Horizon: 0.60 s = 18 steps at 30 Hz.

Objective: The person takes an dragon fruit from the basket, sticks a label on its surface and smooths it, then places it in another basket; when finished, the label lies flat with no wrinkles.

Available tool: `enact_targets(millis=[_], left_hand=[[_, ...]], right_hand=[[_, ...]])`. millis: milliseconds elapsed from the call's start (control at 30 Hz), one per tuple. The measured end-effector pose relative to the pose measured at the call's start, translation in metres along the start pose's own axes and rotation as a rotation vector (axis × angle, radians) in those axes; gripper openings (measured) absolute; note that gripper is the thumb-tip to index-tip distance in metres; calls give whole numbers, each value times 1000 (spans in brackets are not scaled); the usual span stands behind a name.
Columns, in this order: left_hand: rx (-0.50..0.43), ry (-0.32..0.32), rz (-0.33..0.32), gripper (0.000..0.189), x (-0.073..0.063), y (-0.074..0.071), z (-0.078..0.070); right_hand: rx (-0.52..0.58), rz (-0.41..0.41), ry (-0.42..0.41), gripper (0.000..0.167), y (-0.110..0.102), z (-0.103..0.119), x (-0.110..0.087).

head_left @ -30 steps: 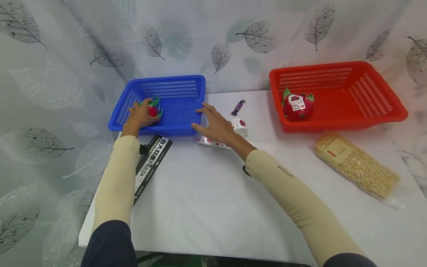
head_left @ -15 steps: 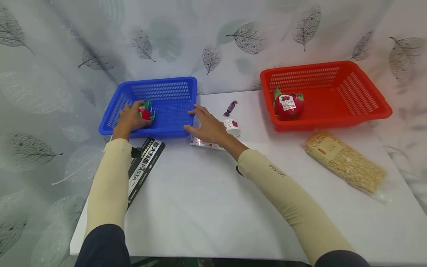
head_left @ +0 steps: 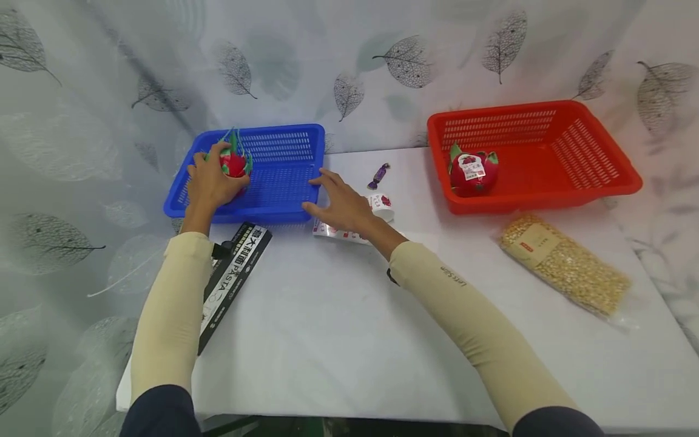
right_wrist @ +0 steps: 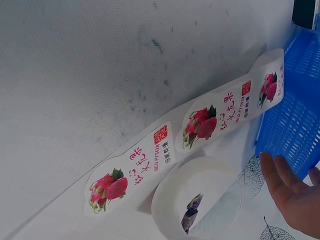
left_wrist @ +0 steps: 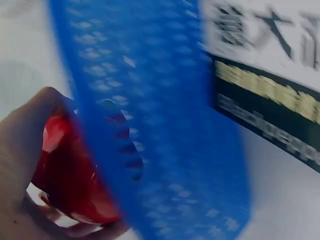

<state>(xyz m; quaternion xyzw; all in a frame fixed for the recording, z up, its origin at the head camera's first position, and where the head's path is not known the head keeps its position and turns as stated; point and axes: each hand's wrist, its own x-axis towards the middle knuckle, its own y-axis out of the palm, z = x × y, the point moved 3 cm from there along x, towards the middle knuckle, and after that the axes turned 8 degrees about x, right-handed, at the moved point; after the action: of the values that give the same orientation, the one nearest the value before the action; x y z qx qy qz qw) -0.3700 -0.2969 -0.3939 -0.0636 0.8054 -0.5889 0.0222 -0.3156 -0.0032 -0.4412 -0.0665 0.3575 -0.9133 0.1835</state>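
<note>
My left hand (head_left: 210,182) grips a dragon fruit (head_left: 235,164), red with green tips, over the left part of the blue basket (head_left: 278,212). Through the basket's side, the left wrist view shows the red fruit (left_wrist: 75,175) inside the curled left hand (left_wrist: 20,145). My right hand (head_left: 346,206) is at the basket's right rim, its fingers spread and nothing in its grasp. Below that hand lies a strip of dragon fruit labels (right_wrist: 200,125), beside its white label roll (head_left: 380,207). A second dragon fruit (head_left: 474,173) bearing a label sits in the red basket (head_left: 546,197).
A black-and-white pasta box (head_left: 235,276) lies slanted by the left forearm, in front of the blue basket. Behind the label roll is a purple-wrapped candy (head_left: 378,176). A bag of yellow kernels (head_left: 568,264) lies at the right. A leaf-patterned curtain (head_left: 306,67) hangs behind the table.
The left hand has raised the dragon fruit from low in the blue basket to about the height of its back rim. The right hand has stayed beside the basket's right rim.
</note>
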Motion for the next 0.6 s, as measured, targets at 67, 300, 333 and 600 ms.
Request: enact_targets(millis=[67, 300, 333, 600], left_hand=[[-33, 3, -44, 86, -10, -12, -12], [-123, 51, -132, 82, -77, -44, -51], [-130, 66, -133, 82, -90, -46, -56], [-228, 226, -36, 81, -195, -30, -94]], right_hand=[[2, 7, -3, 71, -1, 0, -1], [6, 50, -13, 71, -5, -3, -4], [7, 61, -20, 70, -6, -4, -3], [61, 180, -123, 63, -18, -17, 2]])
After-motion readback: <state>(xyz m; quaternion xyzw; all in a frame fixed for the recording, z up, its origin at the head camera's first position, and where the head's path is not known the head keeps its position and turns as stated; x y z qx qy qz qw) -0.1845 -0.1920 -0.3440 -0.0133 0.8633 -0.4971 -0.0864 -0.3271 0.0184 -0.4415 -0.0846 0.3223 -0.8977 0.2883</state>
